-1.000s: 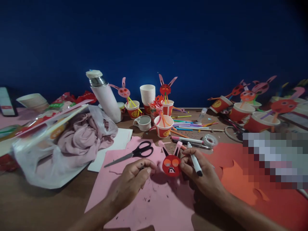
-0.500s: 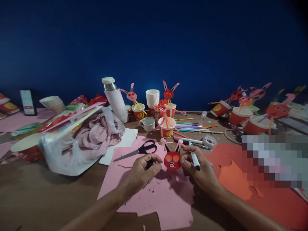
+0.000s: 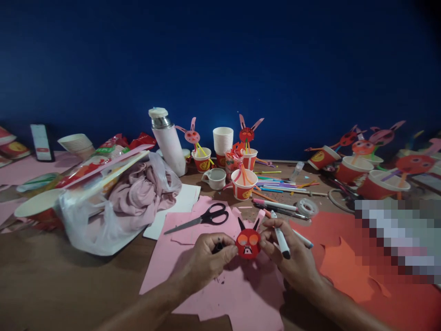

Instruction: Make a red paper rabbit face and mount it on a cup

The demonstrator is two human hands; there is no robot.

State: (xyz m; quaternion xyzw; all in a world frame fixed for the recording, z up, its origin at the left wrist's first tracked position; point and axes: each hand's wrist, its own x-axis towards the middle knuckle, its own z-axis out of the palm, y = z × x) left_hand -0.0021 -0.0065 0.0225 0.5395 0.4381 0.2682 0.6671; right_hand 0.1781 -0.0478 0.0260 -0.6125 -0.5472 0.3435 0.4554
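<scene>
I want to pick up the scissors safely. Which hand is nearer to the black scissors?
Left. The left hand lies just below the black scissors; the right hand is farther right.

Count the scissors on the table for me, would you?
1. The black-handled scissors lie on the pink paper, just behind the left hand. Others may be hidden under the clutter.

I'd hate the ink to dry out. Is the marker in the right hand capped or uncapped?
Uncapped: the marker in the right hand shows a bare black tip, and the left hand pinches a small black piece, probably its cap.
</scene>
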